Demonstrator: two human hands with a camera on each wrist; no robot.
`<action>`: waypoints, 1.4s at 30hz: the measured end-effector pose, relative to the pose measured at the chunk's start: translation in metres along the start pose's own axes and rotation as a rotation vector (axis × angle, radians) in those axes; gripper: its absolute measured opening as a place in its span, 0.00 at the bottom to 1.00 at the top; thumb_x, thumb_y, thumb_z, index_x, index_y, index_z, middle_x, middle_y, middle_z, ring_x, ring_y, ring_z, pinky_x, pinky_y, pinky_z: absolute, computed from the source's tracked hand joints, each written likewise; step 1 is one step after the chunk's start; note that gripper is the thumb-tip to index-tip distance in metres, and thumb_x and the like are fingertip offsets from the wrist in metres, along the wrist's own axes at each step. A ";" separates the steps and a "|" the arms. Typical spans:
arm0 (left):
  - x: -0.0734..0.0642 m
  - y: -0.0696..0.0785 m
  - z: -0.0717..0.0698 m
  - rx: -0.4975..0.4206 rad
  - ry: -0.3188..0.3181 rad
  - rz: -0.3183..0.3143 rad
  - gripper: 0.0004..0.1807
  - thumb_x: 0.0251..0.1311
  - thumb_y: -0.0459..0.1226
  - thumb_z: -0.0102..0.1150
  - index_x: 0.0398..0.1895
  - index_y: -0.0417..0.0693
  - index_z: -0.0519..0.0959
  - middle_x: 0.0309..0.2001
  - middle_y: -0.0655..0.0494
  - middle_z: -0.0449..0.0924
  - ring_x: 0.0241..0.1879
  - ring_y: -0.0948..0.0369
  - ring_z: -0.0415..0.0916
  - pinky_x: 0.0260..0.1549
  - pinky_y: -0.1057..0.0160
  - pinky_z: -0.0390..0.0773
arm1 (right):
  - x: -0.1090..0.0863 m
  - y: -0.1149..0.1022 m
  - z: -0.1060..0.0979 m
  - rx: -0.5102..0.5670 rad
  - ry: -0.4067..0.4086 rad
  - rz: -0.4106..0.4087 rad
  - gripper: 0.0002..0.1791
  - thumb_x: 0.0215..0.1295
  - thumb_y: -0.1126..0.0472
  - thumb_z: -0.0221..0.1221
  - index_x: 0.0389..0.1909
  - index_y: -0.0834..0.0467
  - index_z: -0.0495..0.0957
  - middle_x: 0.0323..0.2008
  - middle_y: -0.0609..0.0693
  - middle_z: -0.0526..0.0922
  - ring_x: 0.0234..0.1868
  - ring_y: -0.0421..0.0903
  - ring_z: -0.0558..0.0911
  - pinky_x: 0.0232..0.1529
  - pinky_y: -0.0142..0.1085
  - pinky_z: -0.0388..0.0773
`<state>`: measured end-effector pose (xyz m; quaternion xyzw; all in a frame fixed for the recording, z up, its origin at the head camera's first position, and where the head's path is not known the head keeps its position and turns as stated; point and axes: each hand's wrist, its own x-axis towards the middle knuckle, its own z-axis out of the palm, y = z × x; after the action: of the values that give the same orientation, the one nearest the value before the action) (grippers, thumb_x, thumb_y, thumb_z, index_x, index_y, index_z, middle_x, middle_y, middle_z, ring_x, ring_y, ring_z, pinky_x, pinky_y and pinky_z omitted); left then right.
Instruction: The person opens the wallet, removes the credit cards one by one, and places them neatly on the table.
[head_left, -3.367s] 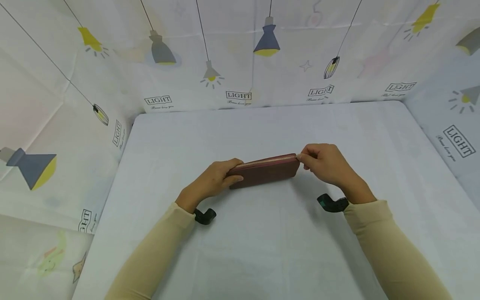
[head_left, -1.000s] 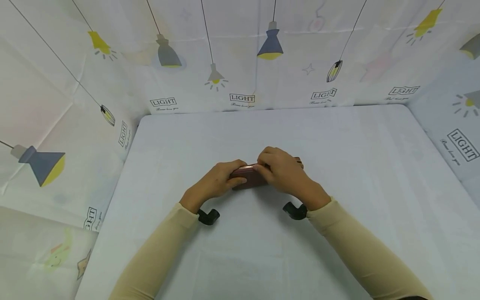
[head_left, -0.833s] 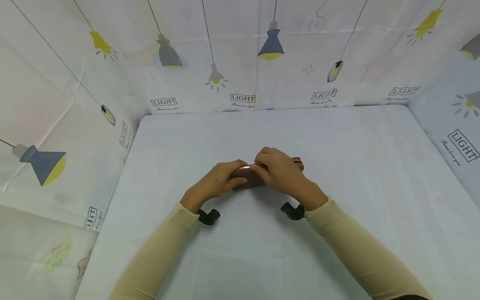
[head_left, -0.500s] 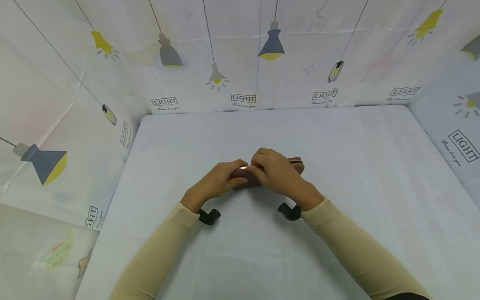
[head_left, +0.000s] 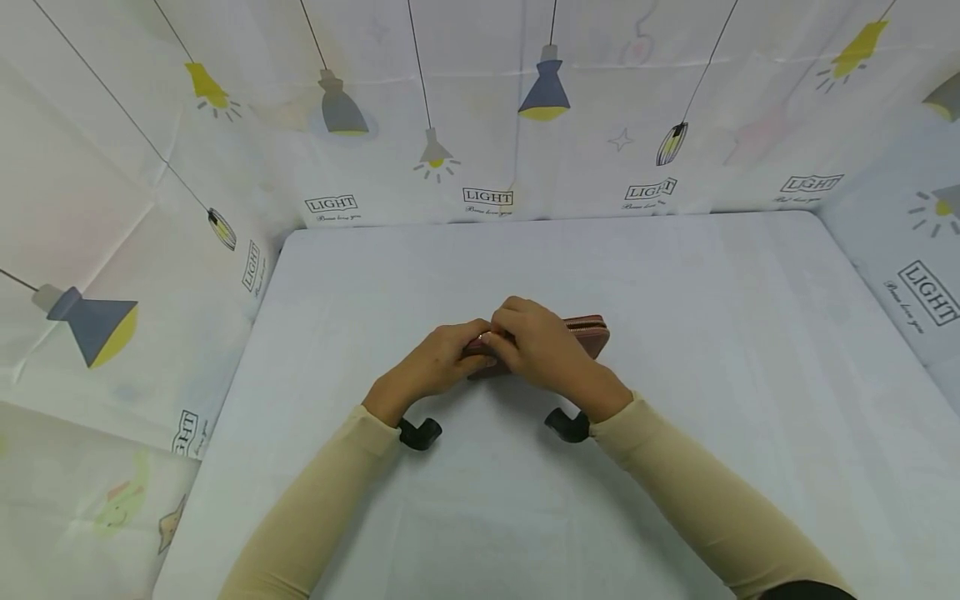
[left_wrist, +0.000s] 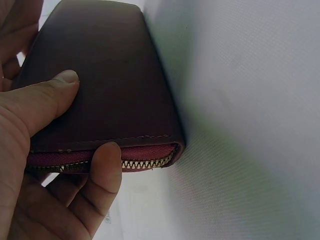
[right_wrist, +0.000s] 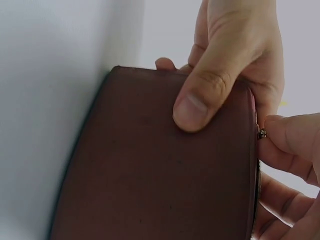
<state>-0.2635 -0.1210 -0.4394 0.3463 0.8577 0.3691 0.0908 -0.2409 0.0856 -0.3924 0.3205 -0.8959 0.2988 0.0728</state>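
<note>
The brown, rectangular, leather-like wallet point(right_wrist: 155, 167) is near the middle of the white rectangular counter point(head_left: 480, 508), left fingers point(left_wrist: 106, 167) at its nine o'clock end; white lamp-printed fabric point(head_left: 480, 92) behind, at twelve o'clock.

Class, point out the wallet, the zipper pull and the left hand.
Wallet point(left_wrist: 115, 82): left wrist view, on its broad flat side.
Zipper pull point(right_wrist: 262, 133): right wrist view, on its exposed metal.
Left hand point(head_left: 429, 358): head view, on the back of the hand.

We see a cloth-lined booth point(head_left: 247, 158), home or studio we cannot tell: sheets point(head_left: 465, 92) printed with lamps point(head_left: 545, 90) rise along the far, left and right edges of the table point(head_left: 480, 517).
</note>
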 end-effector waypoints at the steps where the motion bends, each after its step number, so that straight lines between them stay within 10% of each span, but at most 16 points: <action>1: 0.000 0.000 0.000 -0.003 0.000 -0.002 0.15 0.72 0.38 0.65 0.58 0.51 0.79 0.54 0.58 0.85 0.52 0.64 0.81 0.54 0.62 0.80 | 0.000 -0.001 0.001 -0.002 0.003 -0.003 0.08 0.72 0.62 0.66 0.32 0.58 0.80 0.38 0.52 0.81 0.36 0.46 0.78 0.38 0.39 0.79; 22: -0.005 0.004 0.010 0.010 0.127 -0.061 0.22 0.81 0.38 0.40 0.66 0.43 0.79 0.56 0.51 0.86 0.45 0.63 0.80 0.52 0.59 0.82 | -0.001 -0.004 0.009 0.027 0.006 -0.042 0.08 0.77 0.59 0.60 0.48 0.57 0.85 0.44 0.53 0.79 0.41 0.47 0.80 0.44 0.40 0.80; 30: -0.003 0.011 0.014 0.001 0.199 -0.059 0.28 0.85 0.46 0.32 0.68 0.42 0.79 0.64 0.50 0.81 0.67 0.55 0.77 0.65 0.54 0.76 | -0.009 0.012 -0.002 0.000 -0.029 -0.010 0.11 0.76 0.56 0.62 0.50 0.59 0.82 0.46 0.52 0.82 0.47 0.49 0.82 0.51 0.46 0.80; 42: -0.007 0.015 0.021 -0.127 0.342 -0.206 0.31 0.80 0.44 0.30 0.64 0.42 0.83 0.51 0.53 0.87 0.42 0.63 0.74 0.46 0.58 0.74 | -0.021 0.023 -0.011 -0.082 -0.024 -0.019 0.11 0.69 0.58 0.70 0.41 0.60 0.80 0.42 0.53 0.82 0.39 0.49 0.81 0.42 0.44 0.79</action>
<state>-0.2418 -0.1063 -0.4448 0.1826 0.8665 0.4645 0.0027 -0.2397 0.1175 -0.4017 0.3291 -0.9053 0.2570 0.0777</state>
